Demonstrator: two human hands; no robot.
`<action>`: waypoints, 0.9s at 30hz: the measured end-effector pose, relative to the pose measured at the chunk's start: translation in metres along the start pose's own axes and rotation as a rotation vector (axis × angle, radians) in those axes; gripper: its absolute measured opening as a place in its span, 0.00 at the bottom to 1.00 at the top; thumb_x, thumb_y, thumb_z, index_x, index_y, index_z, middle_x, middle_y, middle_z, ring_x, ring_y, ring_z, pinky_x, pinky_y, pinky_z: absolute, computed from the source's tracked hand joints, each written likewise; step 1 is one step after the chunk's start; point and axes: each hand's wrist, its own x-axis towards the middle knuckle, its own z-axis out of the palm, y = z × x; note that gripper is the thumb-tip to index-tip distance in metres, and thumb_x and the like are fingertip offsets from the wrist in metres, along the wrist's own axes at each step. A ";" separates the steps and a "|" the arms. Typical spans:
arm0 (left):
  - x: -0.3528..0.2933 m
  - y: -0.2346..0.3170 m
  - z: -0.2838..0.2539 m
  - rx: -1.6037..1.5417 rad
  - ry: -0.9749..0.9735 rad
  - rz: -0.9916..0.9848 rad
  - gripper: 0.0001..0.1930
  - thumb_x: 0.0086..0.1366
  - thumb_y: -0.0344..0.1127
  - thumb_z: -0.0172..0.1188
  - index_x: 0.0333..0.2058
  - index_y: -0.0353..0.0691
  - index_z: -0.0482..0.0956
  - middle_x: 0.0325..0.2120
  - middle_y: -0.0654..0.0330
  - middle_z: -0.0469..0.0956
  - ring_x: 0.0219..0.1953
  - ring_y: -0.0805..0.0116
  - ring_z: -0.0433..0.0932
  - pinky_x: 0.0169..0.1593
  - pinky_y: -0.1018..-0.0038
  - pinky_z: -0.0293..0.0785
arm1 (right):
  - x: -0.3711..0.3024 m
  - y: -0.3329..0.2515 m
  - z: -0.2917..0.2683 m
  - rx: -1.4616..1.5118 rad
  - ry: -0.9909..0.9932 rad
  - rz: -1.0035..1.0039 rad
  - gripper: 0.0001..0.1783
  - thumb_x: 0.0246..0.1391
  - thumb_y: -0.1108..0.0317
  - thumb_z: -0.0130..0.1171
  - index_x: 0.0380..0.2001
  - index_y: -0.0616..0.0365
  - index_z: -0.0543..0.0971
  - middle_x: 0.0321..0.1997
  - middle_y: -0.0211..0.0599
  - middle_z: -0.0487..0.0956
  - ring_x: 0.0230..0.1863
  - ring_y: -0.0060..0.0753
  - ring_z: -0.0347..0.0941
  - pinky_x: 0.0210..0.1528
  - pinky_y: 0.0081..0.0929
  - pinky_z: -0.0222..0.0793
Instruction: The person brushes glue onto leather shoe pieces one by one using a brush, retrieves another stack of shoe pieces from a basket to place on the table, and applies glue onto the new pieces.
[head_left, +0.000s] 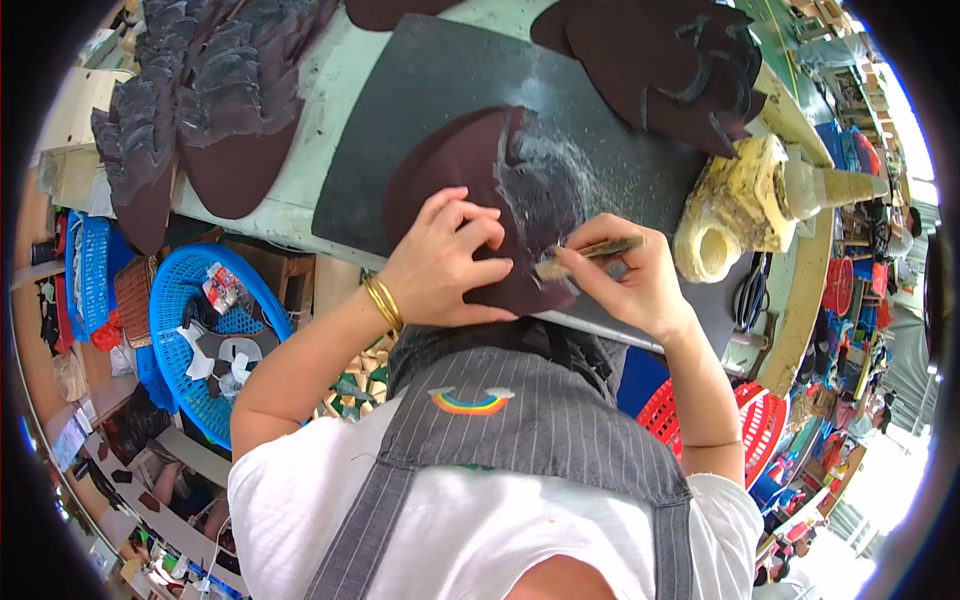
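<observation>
A dark maroon sheet piece with a rounded edge [440, 165] lies on a black board [380, 120] in front of me. My left hand [455, 262] presses down on its near left part, fingers bent and apart, gripping nothing. In my right hand [630, 275] a short, worn brush [600, 248] is pinched between thumb and fingers. Its pale tip touches the piece near its lower right edge. A whitish, wet-looking smear [535, 185] covers the right part of the piece and runs onto the board.
At right stands a glue-crusted yellowish pot [740, 205]. Overlapping maroon pieces with smeared edges [235, 110] lie at the far left; more dark pieces [650, 60] are stacked at the far right. Below the table are a blue basket [165, 320] with scraps and a red basket [765, 420].
</observation>
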 end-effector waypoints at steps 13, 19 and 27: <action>0.002 0.002 -0.008 -0.044 -0.014 -0.059 0.24 0.41 0.56 0.74 0.30 0.48 0.77 0.40 0.58 0.69 0.56 0.51 0.67 0.63 0.43 0.54 | 0.109 0.011 0.007 0.018 0.163 -0.386 0.05 0.50 0.79 0.61 0.30 0.62 0.75 0.30 0.36 0.78 0.32 0.29 0.76 0.38 0.25 0.72; 0.001 0.009 -0.010 -0.066 -0.015 -0.076 0.24 0.42 0.57 0.72 0.29 0.47 0.75 0.41 0.59 0.70 0.55 0.53 0.68 0.63 0.43 0.54 | 0.122 0.018 0.009 -0.011 0.071 -0.349 0.06 0.50 0.75 0.63 0.28 0.63 0.75 0.27 0.40 0.78 0.27 0.34 0.78 0.34 0.28 0.74; 0.003 0.001 -0.010 -0.084 -0.030 -0.070 0.24 0.38 0.50 0.74 0.32 0.46 0.77 0.42 0.58 0.70 0.56 0.53 0.68 0.64 0.42 0.53 | 0.082 -0.008 -0.027 0.139 0.132 -0.080 0.05 0.54 0.74 0.62 0.30 0.64 0.77 0.27 0.31 0.79 0.31 0.19 0.76 0.34 0.18 0.72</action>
